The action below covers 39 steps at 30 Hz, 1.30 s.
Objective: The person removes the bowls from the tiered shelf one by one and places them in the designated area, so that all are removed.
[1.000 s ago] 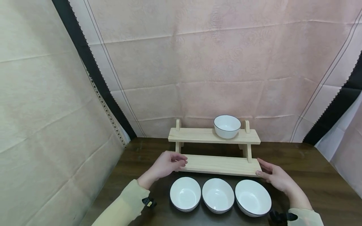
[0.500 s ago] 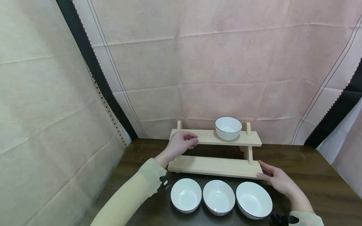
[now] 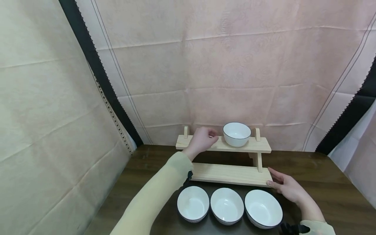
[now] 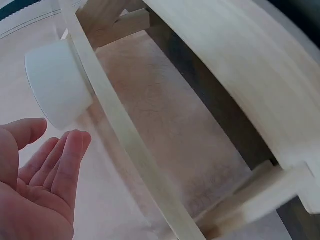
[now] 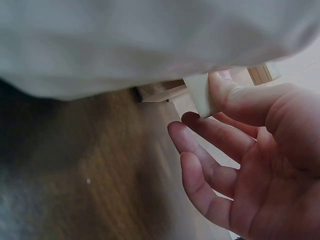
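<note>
A two-tier wooden shelf [image 3: 229, 173] of pale boards stands on the dark table. On its upper board, toward the right end, sits a white bowl [image 3: 236, 134] with a thin dark rim. My left hand [image 3: 203, 141] is over the upper board, left of that bowl; in the left wrist view the fingers [image 4: 72, 155] are apart from the bowl [image 4: 57, 82] and hold nothing. At the lower board's right end, my right hand [image 3: 286, 186] pinches the corner, with the thumb [image 5: 245, 102] against the board [image 5: 199, 95].
Three white bowls stand in a row before the shelf: a left bowl [image 3: 193, 203], a middle bowl [image 3: 227, 205] and a right bowl [image 3: 263, 207]. A pale cloth [image 3: 229, 81] hangs behind the table [image 3: 311, 166]. A large pale shape [image 5: 150, 40] covers the top of the right wrist view.
My left hand has risen from the lower board's left end and moved right and forward, up to the upper board near the bowl. The right hand stays at the lower board's end.
</note>
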Available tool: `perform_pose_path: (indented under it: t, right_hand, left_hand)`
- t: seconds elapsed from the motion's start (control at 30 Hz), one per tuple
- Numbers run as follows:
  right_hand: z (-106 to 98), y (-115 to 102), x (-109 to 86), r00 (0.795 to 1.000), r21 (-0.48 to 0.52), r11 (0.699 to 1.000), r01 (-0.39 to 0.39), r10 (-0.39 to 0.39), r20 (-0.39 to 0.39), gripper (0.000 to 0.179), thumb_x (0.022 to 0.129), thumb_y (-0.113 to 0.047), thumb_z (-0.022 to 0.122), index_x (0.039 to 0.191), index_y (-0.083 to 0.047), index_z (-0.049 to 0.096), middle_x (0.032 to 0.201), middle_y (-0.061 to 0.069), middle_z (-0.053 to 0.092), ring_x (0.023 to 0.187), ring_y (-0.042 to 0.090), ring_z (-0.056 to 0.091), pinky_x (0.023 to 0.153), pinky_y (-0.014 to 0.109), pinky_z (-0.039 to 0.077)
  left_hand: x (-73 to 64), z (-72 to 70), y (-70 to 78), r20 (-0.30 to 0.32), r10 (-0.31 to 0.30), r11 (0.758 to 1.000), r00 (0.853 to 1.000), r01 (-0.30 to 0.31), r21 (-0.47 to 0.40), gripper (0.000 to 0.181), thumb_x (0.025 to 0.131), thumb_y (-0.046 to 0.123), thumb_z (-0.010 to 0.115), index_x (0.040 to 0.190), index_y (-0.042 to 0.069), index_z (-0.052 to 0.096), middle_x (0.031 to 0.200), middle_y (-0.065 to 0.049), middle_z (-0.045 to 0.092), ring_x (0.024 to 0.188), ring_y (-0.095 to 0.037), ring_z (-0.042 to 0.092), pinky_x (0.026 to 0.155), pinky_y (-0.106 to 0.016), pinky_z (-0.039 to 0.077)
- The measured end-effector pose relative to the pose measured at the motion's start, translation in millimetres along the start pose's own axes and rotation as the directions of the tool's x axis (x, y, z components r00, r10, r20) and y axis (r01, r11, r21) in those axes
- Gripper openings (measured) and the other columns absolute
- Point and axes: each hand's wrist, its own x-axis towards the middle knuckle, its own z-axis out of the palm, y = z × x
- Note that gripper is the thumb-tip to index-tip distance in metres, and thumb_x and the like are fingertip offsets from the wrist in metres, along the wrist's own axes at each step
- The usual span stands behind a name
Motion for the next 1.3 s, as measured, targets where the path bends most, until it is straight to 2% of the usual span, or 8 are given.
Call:
perform_pose_path:
  t: [0.1, 0.23, 0.37, 0.47, 0.73, 0.83, 1.07, 1.3]
  right_hand:
    - [-0.4, 0.7, -1.6, 1.000, -0.003, 1.000, -0.009, 0.009, -0.005, 0.079, 0.110, -0.032, 0.066, 0.169, 0.004, 0.028, 0.161, 0.042, 0.044, 0.138, 0.051, 0.063, 0.095, 0.048, 0.066]
    - [0.0, 0.5, -1.3, 1.000, -0.003, 1.000, -0.013, 0.013, -0.005, 0.080, 0.110, -0.032, 0.066, 0.169, 0.004, 0.027, 0.161, 0.042, 0.044, 0.137, 0.050, 0.064, 0.094, 0.048, 0.066]
    - [-0.4, 0.8, -1.4, 1.000, -0.002, 1.000, -0.004, 0.004, -0.005, 0.079, 0.109, -0.031, 0.066, 0.169, 0.005, 0.028, 0.161, 0.042, 0.044, 0.135, 0.049, 0.065, 0.093, 0.047, 0.066]
    - [-0.6, 1.2, -1.6, 1.000, 0.002, 1.000, 0.002, -0.002, -0.004, 0.080, 0.109, -0.031, 0.067, 0.168, 0.005, 0.028, 0.161, 0.042, 0.044, 0.136, 0.050, 0.065, 0.094, 0.048, 0.066]
    - [0.4, 0.7, -2.6, 1.000, 0.007, 1.000, -0.003, 0.003, -0.013, 0.081, 0.108, -0.033, 0.067, 0.169, 0.004, 0.028, 0.161, 0.042, 0.045, 0.137, 0.052, 0.063, 0.094, 0.050, 0.066]
    - [1.1, 0.3, -2.6, 1.000, 0.003, 1.000, -0.002, 0.002, -0.017, 0.080, 0.108, -0.032, 0.067, 0.168, 0.004, 0.028, 0.161, 0.042, 0.045, 0.137, 0.052, 0.063, 0.094, 0.049, 0.066]
    - [1.7, -0.3, -0.8, 1.000, 0.005, 1.000, -0.017, 0.017, -0.021, 0.080, 0.108, -0.032, 0.068, 0.169, 0.003, 0.028, 0.161, 0.041, 0.044, 0.137, 0.052, 0.063, 0.094, 0.050, 0.065]
    - [2.5, 2.3, -0.4, 1.000, 0.006, 1.000, -0.017, 0.017, -0.021, 0.080, 0.108, -0.032, 0.067, 0.169, 0.003, 0.029, 0.161, 0.041, 0.046, 0.136, 0.050, 0.065, 0.094, 0.049, 0.065]
  left_hand:
    - [8.2, 6.8, 5.9, -0.021, -0.018, 1.000, 1.000, 0.017, -0.015, 0.031, 0.105, 0.020, 0.070, 0.130, 0.004, 0.076, 0.128, -0.012, 0.081, 0.119, -0.025, 0.078, 0.103, -0.036, 0.063]
    - [16.8, 11.8, 9.8, -0.052, -0.058, 0.994, 0.997, 0.053, -0.098, 0.029, 0.104, 0.022, 0.072, 0.128, 0.005, 0.077, 0.127, -0.011, 0.080, 0.119, -0.025, 0.076, 0.105, -0.038, 0.062]
    - [24.7, 16.0, 12.4, -0.060, -0.097, 0.969, 0.993, 0.080, -0.234, 0.032, 0.104, 0.021, 0.072, 0.131, 0.003, 0.076, 0.128, -0.013, 0.079, 0.119, -0.026, 0.076, 0.106, -0.039, 0.062]
    - [29.0, 19.1, 14.7, -0.062, -0.118, 0.951, 0.991, 0.095, -0.295, 0.037, 0.104, 0.022, 0.073, 0.135, 0.001, 0.074, 0.131, -0.014, 0.079, 0.123, -0.028, 0.075, 0.108, -0.039, 0.061]
    - [32.4, 31.7, 18.0, -0.068, -0.121, 0.953, 0.990, 0.096, -0.289, 0.026, 0.101, 0.022, 0.078, 0.117, 0.002, 0.080, 0.117, -0.013, 0.082, 0.106, -0.021, 0.076, 0.086, -0.028, 0.063]
    - [33.2, 37.1, 18.3, -0.069, -0.121, 0.959, 0.990, 0.098, -0.266, 0.025, 0.100, 0.023, 0.079, 0.115, 0.003, 0.081, 0.114, -0.012, 0.082, 0.102, -0.019, 0.074, 0.088, -0.029, 0.062]
    - [35.2, 42.4, 17.5, -0.086, -0.136, 0.959, 0.987, 0.109, -0.262, 0.025, 0.099, 0.018, 0.080, 0.118, 0.002, 0.080, 0.118, -0.013, 0.082, 0.108, -0.023, 0.075, 0.102, -0.036, 0.062]
    - [34.1, 44.5, 19.8, -0.086, -0.174, 0.940, 0.981, 0.140, -0.312, 0.027, 0.099, 0.014, 0.077, 0.122, 0.000, 0.079, 0.122, -0.015, 0.081, 0.106, -0.020, 0.074, 0.097, -0.032, 0.064]
